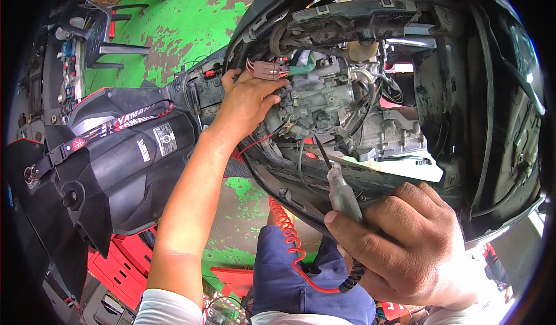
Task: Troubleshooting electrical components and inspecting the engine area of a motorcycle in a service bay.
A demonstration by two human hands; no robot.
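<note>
My right hand point(408, 241) is closed around the clear handle of a circuit tester point(344, 195), a probe with a thin dark shaft. The shaft slants up toward the lower part of the engine point(321, 96); whether its tip touches is too small to tell. From the handle's back end runs a red coiled cord point(289, 232). My left hand point(246, 102) reaches inside the dark body frame, fingers bent at a brown wire connector point(267, 70). A green-wrapped piece point(302, 64) adjoins the connector. Some of the left fingertips are hidden behind it.
The scooter's black body shell point(486, 111) surrounds the engine bay, with loose wires and hoses inside. Removed black seat and panels point(127, 157) lie at left. A black chair point(98, 35) stands on the worn green floor point(174, 35). Red cases point(124, 267) sit at lower left.
</note>
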